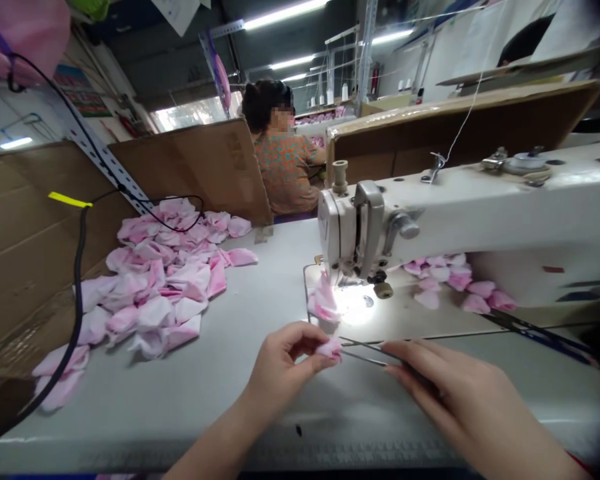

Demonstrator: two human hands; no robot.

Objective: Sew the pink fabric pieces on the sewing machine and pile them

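Observation:
Between thumb and fingers, my left hand (287, 363) pinches a small pink fabric piece (331, 349) in front of the sewing machine (365, 227). My right hand (455, 393) is closed around a pair of tweezers (365, 352), whose two prongs are slightly apart and reach to the pink piece. Whether the tips grip the cloth cannot be made out. Just behind, another pink fabric piece (324, 301) stands at the machine's lit needle area. The needle itself is not clear.
A heap of pink and white fabric pieces (165, 280) lies at the left, by a cardboard wall (190, 160) and a black cable (79, 280). More pink pieces (450, 275) and dark scissors (540, 333) lie right, under the machine arm. A co-worker (285, 160) sits beyond.

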